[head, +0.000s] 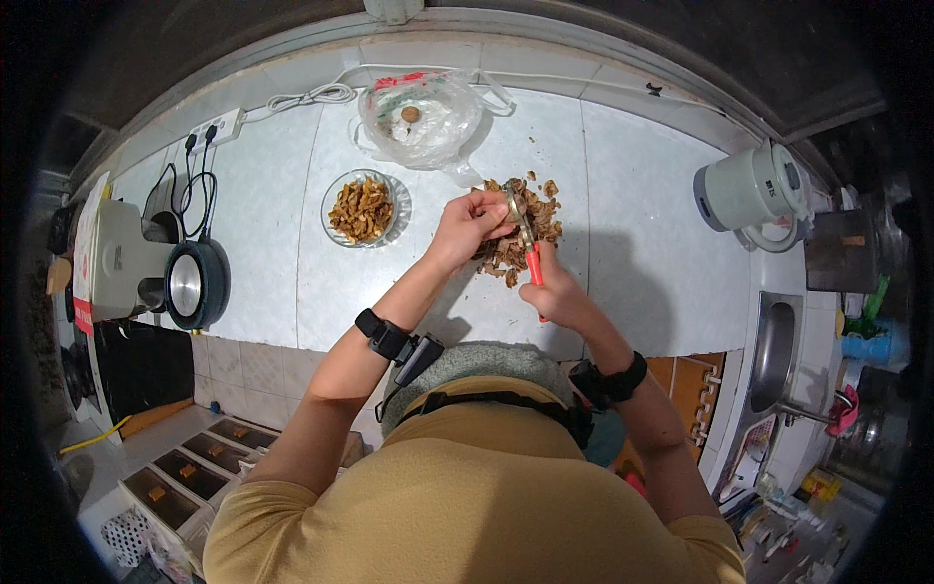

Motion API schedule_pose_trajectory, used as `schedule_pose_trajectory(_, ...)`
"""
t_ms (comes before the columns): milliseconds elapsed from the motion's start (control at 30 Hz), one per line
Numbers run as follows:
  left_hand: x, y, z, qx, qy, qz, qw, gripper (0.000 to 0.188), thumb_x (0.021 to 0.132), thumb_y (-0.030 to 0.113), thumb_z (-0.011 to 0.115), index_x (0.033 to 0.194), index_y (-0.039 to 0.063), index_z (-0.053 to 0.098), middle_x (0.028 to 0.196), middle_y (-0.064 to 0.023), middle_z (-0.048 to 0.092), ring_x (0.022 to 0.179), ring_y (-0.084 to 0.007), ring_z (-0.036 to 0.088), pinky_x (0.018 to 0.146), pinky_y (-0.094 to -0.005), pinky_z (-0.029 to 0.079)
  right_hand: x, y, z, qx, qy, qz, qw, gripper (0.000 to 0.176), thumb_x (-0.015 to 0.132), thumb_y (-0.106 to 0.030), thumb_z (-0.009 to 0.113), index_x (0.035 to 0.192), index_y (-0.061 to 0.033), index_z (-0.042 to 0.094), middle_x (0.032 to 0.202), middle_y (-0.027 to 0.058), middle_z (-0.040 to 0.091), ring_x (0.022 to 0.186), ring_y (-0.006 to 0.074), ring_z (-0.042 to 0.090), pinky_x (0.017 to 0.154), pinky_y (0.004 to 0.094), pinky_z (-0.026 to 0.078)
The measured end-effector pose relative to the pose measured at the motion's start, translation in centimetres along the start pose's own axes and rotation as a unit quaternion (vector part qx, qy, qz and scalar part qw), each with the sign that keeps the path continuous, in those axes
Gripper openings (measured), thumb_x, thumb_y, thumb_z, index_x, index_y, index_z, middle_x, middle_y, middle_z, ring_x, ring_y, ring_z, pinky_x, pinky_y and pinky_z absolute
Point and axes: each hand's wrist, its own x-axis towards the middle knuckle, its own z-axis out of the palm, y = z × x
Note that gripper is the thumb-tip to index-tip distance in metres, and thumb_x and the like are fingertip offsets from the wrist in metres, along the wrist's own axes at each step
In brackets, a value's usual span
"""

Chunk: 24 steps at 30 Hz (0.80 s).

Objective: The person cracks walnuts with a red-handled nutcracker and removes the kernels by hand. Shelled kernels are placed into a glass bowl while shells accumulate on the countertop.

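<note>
My right hand (558, 292) grips the red handles of a metal nutcracker (536, 263), its head pointing away from me. At the jaws, the thumb and fingers of my left hand (471, 226) pinch what looks like a walnut, mostly hidden by the fingers and the metal. Beneath both hands spreads a pile of broken walnut shells (543, 215). Left of it stands a clear glass bowl (398, 212) full of walnut kernels (360, 210). Behind the bowl and shells, a thin clear plastic bag (445, 135) lies open with one whole walnut (410, 114) in it.
A pale green electric kettle (751, 186) lies toward the right end of the white counter (649, 197), near a steel sink (775, 350). At the left are a countertop appliance (120, 263), a dark round pan-like vessel (191, 285) and a power strip (219, 130) with cords.
</note>
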Motion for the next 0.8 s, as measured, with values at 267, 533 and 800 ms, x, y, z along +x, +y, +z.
schedule_pose_trajectory(267,0.2,-0.1,0.6,0.002,-0.010,-0.001,1.000,0.026,0.089,0.011,0.050,0.110,-0.005,0.048,0.097,-0.0075,0.056,0.086,-0.0159,0.059,0.078,-0.0246,0.052,0.2,-0.2,-0.5,-0.012,-0.027,0.023,0.999,0.049,0.071,-0.015,0.054,0.106,0.0060,0.027,0.087,0.0228,0.043,0.078,0.0313,0.047,0.070,0.0405,0.040)
schedule_pose_trajectory(533,1.3,0.6,1.1,-0.253,-0.062,-0.077,0.962,0.029,0.085,0.031,0.049,0.095,0.004,0.051,0.094,-0.0131,0.060,0.088,-0.0307,0.061,0.077,-0.0351,0.051,-0.2,-1.7,1.2,0.061,-0.041,-0.001,0.997,0.036,0.070,-0.012,0.052,0.098,-0.0001,0.032,0.082,0.0136,0.041,0.073,0.0234,0.045,0.066,0.0356,0.038)
schedule_pose_trajectory(800,3.0,0.6,3.0,-0.214,0.063,-0.084,0.971,0.023,0.079,0.020,0.056,0.061,0.010,0.045,0.050,-0.0008,0.042,0.042,-0.0117,0.038,0.039,-0.0260,0.031,0.4,-0.2,2.2,0.073,-0.025,0.032,0.997,0.030,0.071,-0.010,0.050,0.095,-0.0015,0.034,0.076,0.0086,0.038,0.065,0.0188,0.041,0.061,0.0336,0.037)
